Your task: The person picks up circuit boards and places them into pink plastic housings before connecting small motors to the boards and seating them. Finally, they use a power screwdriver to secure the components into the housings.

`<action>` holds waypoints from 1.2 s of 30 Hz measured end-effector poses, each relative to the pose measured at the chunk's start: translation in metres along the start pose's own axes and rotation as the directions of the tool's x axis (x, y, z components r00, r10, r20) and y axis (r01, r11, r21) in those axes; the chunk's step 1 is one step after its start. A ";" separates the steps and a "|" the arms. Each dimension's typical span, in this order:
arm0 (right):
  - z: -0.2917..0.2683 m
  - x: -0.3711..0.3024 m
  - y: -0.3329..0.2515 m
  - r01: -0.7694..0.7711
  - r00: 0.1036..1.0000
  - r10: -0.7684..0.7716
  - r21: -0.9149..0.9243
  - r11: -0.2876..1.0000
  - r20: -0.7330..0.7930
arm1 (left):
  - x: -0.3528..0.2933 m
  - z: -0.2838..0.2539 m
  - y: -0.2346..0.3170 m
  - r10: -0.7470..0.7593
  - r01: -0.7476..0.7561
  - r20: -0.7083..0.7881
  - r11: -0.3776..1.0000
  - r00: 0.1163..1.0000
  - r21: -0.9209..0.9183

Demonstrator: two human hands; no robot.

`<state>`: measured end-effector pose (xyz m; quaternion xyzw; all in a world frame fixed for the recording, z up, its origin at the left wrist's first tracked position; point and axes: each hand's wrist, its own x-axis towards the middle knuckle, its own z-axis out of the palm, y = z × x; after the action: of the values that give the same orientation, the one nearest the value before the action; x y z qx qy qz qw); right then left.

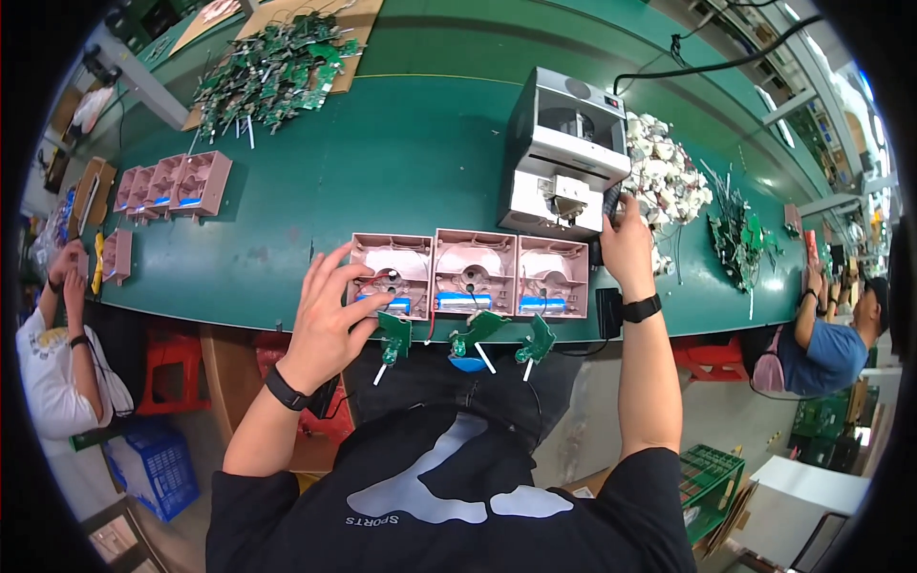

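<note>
Three pink plastic housings stand side by side at the bench's near edge: a left housing (393, 256), a middle housing (476, 250) and a right housing (553, 263). Each holds a blue cylindrical battery (464, 303). Green circuit boards (480, 328) with white strips hang on wires over the edge before them. My left hand (325, 320), fingers apart, rests over the left housing, fingertips near its wires. Beside the grey machine (570, 143), my right hand (627, 244) has its fingers curled near a dark part; what they hold is hidden.
White wired parts (669, 172) lie heaped right of the machine. Piles of circuit boards sit at the back left (277, 76) and right (735, 234). More pink housings (177, 183) stand left. A black box (608, 313) is by my right wrist. People work at both sides.
</note>
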<state>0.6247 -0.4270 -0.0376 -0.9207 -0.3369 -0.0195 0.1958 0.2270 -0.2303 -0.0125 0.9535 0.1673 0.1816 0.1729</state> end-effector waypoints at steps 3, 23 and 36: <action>-0.005 -0.003 -0.007 -0.096 0.995 0.089 0.454 0.886 0.036 | -0.004 0.003 0.006 -0.004 0.004 -0.011 1.000 1.000 -0.008; -0.094 -0.025 -0.030 0.017 0.982 0.170 0.939 0.345 -0.080 | 0.004 0.000 0.013 -0.063 0.063 -0.016 0.998 0.998 -0.006; -0.020 0.004 -0.011 -0.216 0.973 0.052 0.809 0.547 0.225 | -0.015 -0.044 0.015 -0.205 0.165 -0.219 0.969 0.954 -0.186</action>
<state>0.6230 -0.4248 -0.0146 -0.7411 -0.2507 0.2369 0.5760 0.2001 -0.2377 0.0272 0.8874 0.2598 0.2903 0.2465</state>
